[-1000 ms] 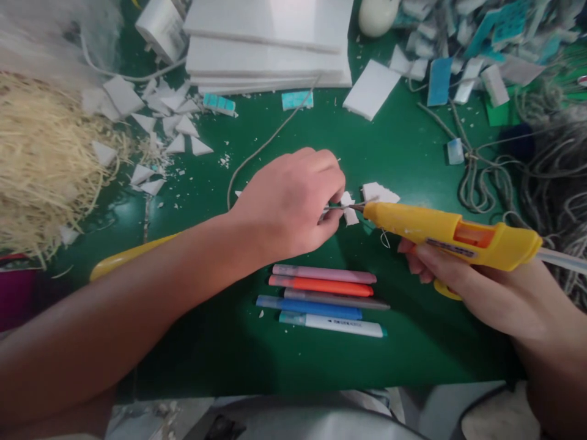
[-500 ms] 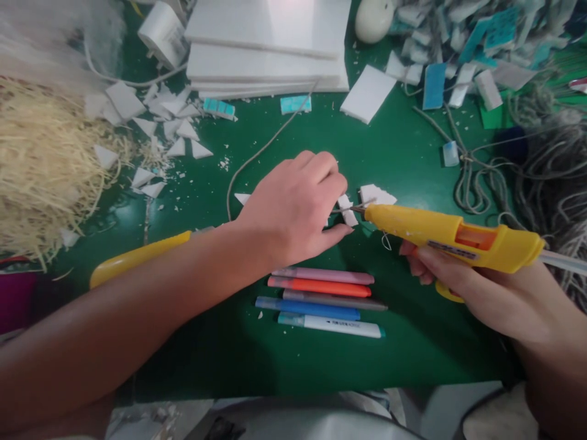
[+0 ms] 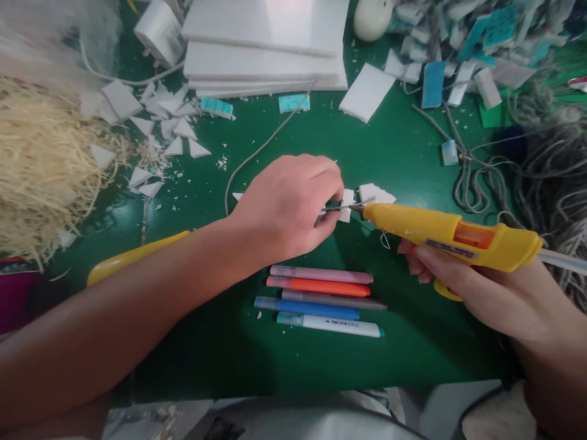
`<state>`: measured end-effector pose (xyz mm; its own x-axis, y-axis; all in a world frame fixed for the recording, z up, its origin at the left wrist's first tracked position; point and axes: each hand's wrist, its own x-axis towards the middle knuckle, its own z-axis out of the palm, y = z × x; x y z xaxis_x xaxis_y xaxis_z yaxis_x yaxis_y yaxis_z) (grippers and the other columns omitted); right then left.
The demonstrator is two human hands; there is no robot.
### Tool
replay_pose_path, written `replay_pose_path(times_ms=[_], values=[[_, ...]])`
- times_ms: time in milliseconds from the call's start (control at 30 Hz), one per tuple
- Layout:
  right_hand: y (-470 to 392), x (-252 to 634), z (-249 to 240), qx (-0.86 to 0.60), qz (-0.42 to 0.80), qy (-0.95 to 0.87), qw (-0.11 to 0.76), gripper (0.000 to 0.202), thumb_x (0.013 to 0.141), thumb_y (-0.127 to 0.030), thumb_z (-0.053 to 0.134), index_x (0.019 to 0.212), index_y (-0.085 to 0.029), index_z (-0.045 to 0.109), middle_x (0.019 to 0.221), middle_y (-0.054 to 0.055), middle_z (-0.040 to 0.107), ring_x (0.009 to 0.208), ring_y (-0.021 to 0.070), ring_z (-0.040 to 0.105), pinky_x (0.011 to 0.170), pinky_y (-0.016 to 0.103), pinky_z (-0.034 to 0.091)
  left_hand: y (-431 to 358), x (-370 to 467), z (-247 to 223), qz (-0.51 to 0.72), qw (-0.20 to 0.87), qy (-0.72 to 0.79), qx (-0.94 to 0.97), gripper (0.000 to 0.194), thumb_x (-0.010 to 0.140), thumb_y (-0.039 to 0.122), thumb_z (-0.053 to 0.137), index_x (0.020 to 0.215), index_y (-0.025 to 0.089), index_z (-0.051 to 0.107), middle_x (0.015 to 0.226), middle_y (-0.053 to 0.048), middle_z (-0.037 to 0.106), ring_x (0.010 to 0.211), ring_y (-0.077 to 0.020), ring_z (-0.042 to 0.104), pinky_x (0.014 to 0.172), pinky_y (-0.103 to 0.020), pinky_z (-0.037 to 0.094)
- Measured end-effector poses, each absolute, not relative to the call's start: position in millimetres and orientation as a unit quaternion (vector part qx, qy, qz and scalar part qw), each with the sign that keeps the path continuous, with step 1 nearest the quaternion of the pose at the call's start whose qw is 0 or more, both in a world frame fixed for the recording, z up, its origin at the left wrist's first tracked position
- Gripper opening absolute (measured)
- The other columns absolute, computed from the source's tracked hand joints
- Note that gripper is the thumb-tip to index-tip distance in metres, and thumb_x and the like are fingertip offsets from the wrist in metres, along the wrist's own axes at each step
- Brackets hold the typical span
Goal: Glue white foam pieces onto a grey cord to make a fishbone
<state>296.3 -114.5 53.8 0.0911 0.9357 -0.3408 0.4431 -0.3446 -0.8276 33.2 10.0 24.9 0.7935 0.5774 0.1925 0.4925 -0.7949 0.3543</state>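
1. Since half a second ago, the thumb of the left hand [image 3: 293, 198] is drawn in from its outstretched pose toward the forefinger; the right hand [image 3: 498, 296] barely differs.
2. Left thumb and forefinger now curl close about a thin grey strand [image 3: 337, 209]; whether they grip it, I cannot tell. The right hand is clamped around a yellow glue gun [image 3: 413, 226] at 3 o'clock, its nozzle pointing toward 9.
3. Just past the left fingertips lies a small white piece [image 3: 347, 198], slightly off centre toward 3 o'clock; a jagged white chunk [image 3: 376, 194] sits close by.
4. Green and shiny, the tabletop [image 3: 413, 348] carries white boards [image 3: 261, 67] stacked at 12 o'clock, white scraps [image 3: 172, 110] at 10, straw-like shreds [image 3: 50, 153] at 9, blue-and-white offcuts [image 3: 477, 36] between 1 and 2, tangled grey cord [image 3: 550, 165] near 3, and five markers [image 3: 321, 299] between 5 and 6.
5. Beyond the near edge, grey fabric [image 3: 312, 418] shows at 6 o'clock.
6. A yellow-handled item [image 3: 132, 260], between 8 and 9, is partly hidden by the left forearm. The top edge cuts off a rounded white object [image 3: 372, 19] at 1. Whether the nozzle touches the white piece is hard to make out.
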Motion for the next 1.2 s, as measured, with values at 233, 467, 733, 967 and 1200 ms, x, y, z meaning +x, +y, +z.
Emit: replay_pose_path(times_ms=[233,467,733,967,1200], values=[[-106,302,58,-0.676,0.458,-0.534,0.221,0.053,0.090,-0.082,0.081,0.088,-0.029,0.079,0.069,0.004,0.071,0.061,0.0217,0.063,0.051,0.033,0.057,14,39,23,0.128,0.130,0.298,0.937,0.032,0.111,0.022,0.046,0.096,0.021,0.074,0.119,-0.014,0.083,0.110,-0.0323,0.079,0.092,-0.047,0.058],[-104,296,64,-0.695,0.451,-0.511,0.230,0.060,0.079,-0.087,0.087,0.084,-0.028,0.075,0.066,0.003,0.071,0.056,0.0198,0.059,0.049,0.033,0.057,18,37,21,0.185,0.171,0.274,0.928,0.024,0.109,0.020,0.051,0.098,0.022,0.072,0.124,-0.013,0.085,0.116,-0.0294,0.081,0.098,-0.046,0.064],[-107,294,56,-0.689,0.441,-0.506,0.274,0.063,0.080,-0.091,0.083,0.082,-0.029,0.076,0.064,0.003,0.069,0.053,0.0187,0.058,0.045,0.031,0.053,26,34,10,0.226,0.220,0.220,0.923,0.019,0.108,0.018,0.058,0.097,0.022,0.074,0.118,-0.009,0.088,0.119,-0.0265,0.083,0.108,-0.042,0.063],[-94,290,68,-0.683,0.430,-0.541,0.237,0.073,0.074,-0.101,0.080,0.076,-0.029,0.071,0.060,0.006,0.068,0.050,0.0210,0.060,0.039,0.033,0.055,28,31,8,0.259,0.203,0.225,0.917,0.014,0.105,0.019,0.063,0.097,0.023,0.075,0.107,-0.006,0.087,0.106,-0.0255,0.083,0.099,-0.041,0.064],[-102,298,61,-0.674,0.432,-0.554,0.230,0.059,0.084,-0.087,0.081,0.073,-0.030,0.070,0.054,0.003,0.062,0.047,0.0207,0.058,0.038,0.033,0.051,28,35,6,0.275,0.250,0.180,0.911,0.015,0.107,0.017,0.063,0.097,0.021,0.073,0.121,-0.009,0.089,0.123,-0.0264,0.083,0.109,-0.042,0.065]])
